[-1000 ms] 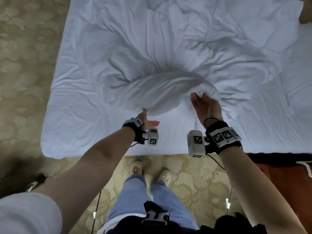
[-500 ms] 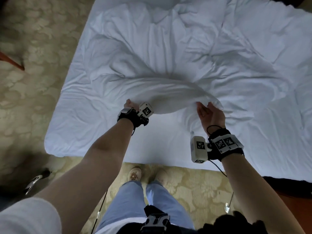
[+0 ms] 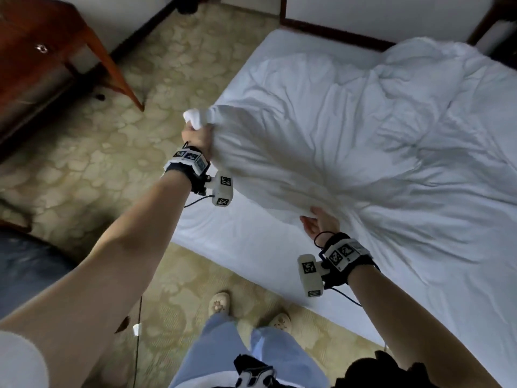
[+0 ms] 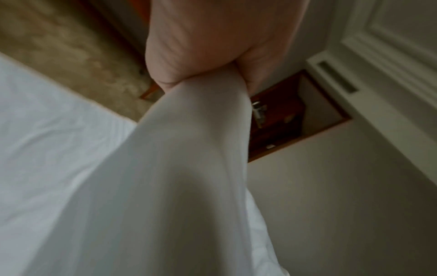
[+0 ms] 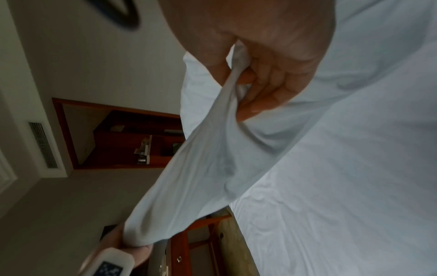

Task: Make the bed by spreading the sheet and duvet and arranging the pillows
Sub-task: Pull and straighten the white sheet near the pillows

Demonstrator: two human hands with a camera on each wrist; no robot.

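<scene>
While both hands have the white duvet (image 3: 349, 152) by its near edge, the step in hand looks like drawing that edge out toward the corner of the bed (image 3: 223, 236) so the cover spreads flat. To do it well, I judge the 2 grips should keep apart along the edge, lift it clear of the mattress, and pull evenly, so the fan of creases running back into the bunched middle is drawn out rather than dragged sideways; a short shake before lowering would help the filling settle. The left hand (image 3: 195, 135) is raised beyond the bed's left edge, above the patterned carpet (image 3: 92, 163), its fingers clamped in a fist round a gathered corner of the duvet, a tuft of cloth sticking out above the knuckles; the left wrist view shows the fabric trailing down from that fist in a thick fold. The right hand (image 3: 321, 222) sits lower, above the mattress near its front edge, palm turned up, and the right wrist view shows thumb and curled fingers (image 5: 267, 93) pinching a thin fold of the edge. Both forearms reach forward, the left stretched further and higher than the right. Most of the duvet lies crumpled across the middle and far right of the bed; no pillows are visible. A wooden desk (image 3: 42, 51) stands well apart at upper left.
</scene>
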